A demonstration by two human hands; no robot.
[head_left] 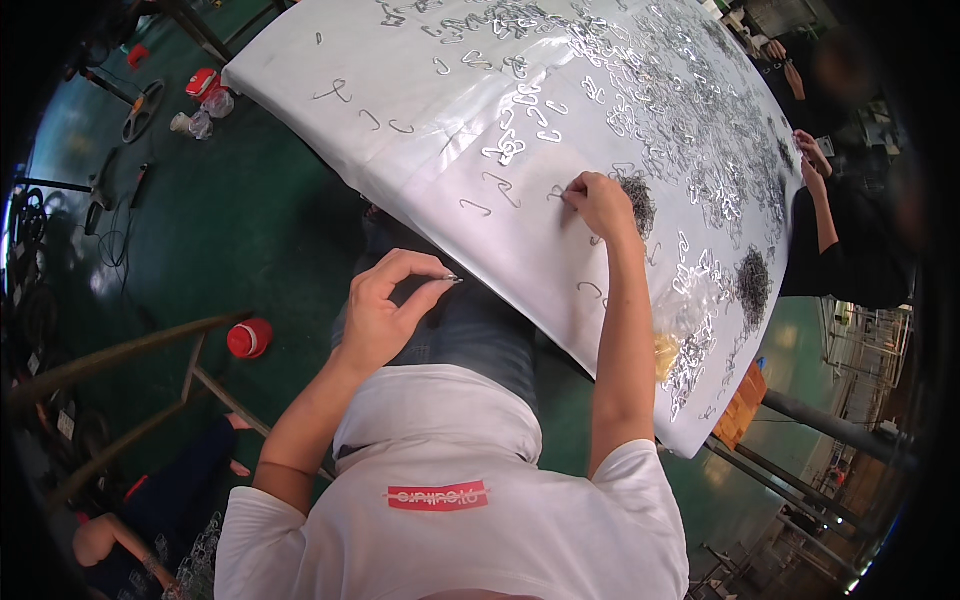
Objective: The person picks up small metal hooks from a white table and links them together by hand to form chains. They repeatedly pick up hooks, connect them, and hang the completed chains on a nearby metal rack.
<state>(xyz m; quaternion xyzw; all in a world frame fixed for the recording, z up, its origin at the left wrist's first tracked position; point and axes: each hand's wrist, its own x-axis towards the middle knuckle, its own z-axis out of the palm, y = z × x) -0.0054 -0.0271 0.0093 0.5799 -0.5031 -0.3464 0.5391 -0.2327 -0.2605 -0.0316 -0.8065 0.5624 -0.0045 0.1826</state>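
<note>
My left hand (378, 308) is off the table's near edge, above my lap. Its thumb and fingertips pinch a small metal piece (455, 279), mostly hidden by the fingers. Over the white-covered table (430, 190), my right hand (604, 208) is closed, its fingertips pinching a thin metal hook (556, 193) at the surface. Right beside that hand is a pile of dark, thin wire pieces (640, 203). To its left lie a few loose hooks (476, 208), and farther off is a cluster of shiny bent metal hooks (508, 150).
Many more metal hooks (620, 100) cover the far side. A second dark pile (753, 285) and a clear plastic bag (682, 312) lie at right. Another person's hands (813, 155) are at the far edge. A red container (249, 338) stands on the green floor at left.
</note>
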